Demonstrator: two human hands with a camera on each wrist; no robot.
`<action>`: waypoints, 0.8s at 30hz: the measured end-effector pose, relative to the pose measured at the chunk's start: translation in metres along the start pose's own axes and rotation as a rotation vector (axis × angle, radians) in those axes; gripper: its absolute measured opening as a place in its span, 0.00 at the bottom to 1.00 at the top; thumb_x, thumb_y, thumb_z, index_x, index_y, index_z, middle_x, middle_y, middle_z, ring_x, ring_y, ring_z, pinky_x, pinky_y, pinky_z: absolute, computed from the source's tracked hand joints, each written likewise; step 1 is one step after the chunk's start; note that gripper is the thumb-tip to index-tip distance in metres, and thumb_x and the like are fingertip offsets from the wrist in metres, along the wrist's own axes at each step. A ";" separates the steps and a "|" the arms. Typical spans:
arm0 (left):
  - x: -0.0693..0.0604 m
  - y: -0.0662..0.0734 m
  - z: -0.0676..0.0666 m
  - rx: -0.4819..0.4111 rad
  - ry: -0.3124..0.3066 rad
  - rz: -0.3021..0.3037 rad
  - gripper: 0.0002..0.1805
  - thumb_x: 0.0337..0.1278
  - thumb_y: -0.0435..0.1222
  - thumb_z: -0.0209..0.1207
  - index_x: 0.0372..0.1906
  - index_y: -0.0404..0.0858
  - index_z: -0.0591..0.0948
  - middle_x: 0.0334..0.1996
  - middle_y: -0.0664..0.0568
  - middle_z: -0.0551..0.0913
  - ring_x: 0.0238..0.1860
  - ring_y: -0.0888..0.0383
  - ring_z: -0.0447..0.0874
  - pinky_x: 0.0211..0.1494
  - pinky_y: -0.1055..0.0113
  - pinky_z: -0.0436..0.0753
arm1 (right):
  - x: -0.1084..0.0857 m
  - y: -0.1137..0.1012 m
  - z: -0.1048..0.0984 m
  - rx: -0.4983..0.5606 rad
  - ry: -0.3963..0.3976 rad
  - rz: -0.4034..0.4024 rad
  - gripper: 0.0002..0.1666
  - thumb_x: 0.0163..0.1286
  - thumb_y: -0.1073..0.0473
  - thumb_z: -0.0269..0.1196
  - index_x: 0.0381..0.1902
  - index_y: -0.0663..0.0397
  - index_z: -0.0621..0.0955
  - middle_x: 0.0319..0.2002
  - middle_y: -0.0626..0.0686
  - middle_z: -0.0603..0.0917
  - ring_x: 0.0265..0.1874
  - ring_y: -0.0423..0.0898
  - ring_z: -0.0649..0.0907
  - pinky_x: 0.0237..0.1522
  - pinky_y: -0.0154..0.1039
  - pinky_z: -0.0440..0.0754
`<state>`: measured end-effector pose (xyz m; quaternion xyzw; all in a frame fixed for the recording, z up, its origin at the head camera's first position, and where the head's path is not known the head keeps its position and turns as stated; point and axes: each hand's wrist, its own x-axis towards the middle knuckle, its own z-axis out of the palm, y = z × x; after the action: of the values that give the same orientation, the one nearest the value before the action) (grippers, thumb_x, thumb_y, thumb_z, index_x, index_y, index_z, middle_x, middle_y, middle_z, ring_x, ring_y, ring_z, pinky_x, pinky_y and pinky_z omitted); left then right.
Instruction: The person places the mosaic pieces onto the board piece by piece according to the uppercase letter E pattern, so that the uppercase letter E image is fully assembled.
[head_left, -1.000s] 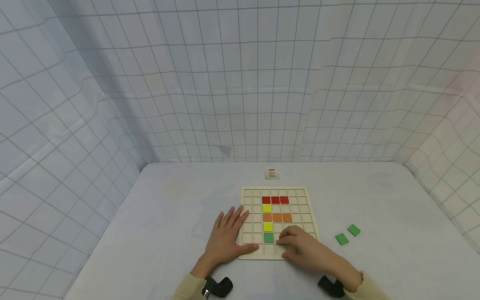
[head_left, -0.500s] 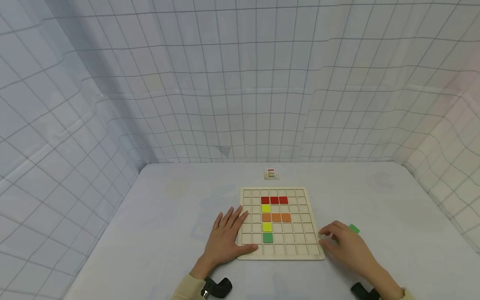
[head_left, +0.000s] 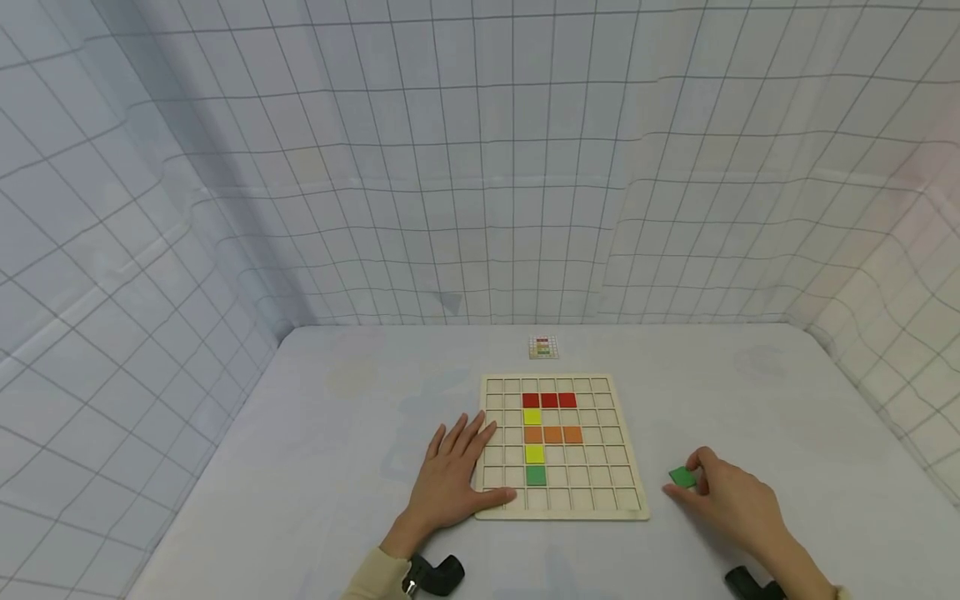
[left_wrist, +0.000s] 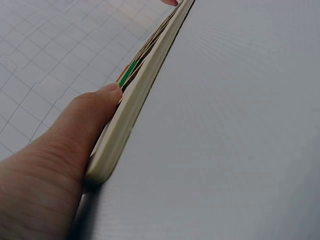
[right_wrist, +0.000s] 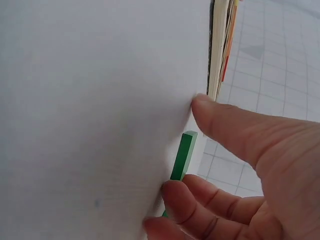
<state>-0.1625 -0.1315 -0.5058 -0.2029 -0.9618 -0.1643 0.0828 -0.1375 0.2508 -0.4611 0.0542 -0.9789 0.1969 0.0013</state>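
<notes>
My left hand (head_left: 450, 483) lies flat with fingers spread on the left edge of a pale grid board (head_left: 630, 510); its thumb (left_wrist: 95, 107) rests on the near corner. Set in the board are red tiles (head_left: 549, 401), yellow tiles (head_left: 533, 454), orange tiles (head_left: 552, 435) and one green tile (head_left: 536, 476). Right of the board, my right hand (head_left: 738, 504) reaches around a loose green tile (head_left: 682, 477) on the table. In the right wrist view a gap separates the thumb (right_wrist: 225, 122) from this tile, while a fingertip is close to its other end. The second loose tile is mostly hidden.
A small pattern card (head_left: 543, 347) lies behind the board. White cloth covers the table (head_left: 360, 417), and grid-lined white curtains (head_left: 480, 183) stand around it. A black wrist device (head_left: 442, 575) shows at the left wrist, another (head_left: 750, 583) at the right.
My right hand has moved from the board rightward to the loose green tiles, its thumb and fingers now around the nearer one. My left hand has stayed in place.
</notes>
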 end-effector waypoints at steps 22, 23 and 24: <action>-0.001 -0.001 0.002 0.011 -0.004 0.001 0.55 0.43 0.76 0.46 0.74 0.49 0.57 0.74 0.55 0.52 0.73 0.53 0.43 0.71 0.51 0.41 | 0.027 -0.022 0.009 0.061 -0.047 -0.086 0.15 0.55 0.57 0.71 0.35 0.54 0.77 0.31 0.48 0.74 0.23 0.42 0.72 0.22 0.39 0.71; -0.001 0.000 0.002 0.011 -0.002 0.002 0.55 0.43 0.76 0.46 0.74 0.48 0.58 0.74 0.54 0.52 0.73 0.53 0.43 0.71 0.51 0.42 | 0.028 -0.022 0.009 0.065 -0.047 -0.089 0.15 0.55 0.57 0.72 0.35 0.54 0.77 0.32 0.49 0.74 0.24 0.42 0.72 0.23 0.39 0.72; -0.001 0.000 0.002 0.012 -0.001 0.002 0.55 0.43 0.76 0.46 0.74 0.48 0.58 0.74 0.54 0.52 0.73 0.53 0.44 0.71 0.51 0.42 | 0.029 -0.023 0.009 0.070 -0.047 -0.090 0.15 0.55 0.57 0.72 0.35 0.55 0.77 0.32 0.49 0.74 0.25 0.43 0.73 0.24 0.39 0.72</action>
<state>-0.1624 -0.1316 -0.5075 -0.2035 -0.9625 -0.1584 0.0837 -0.1634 0.2233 -0.4603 0.1030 -0.9677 0.2295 -0.0148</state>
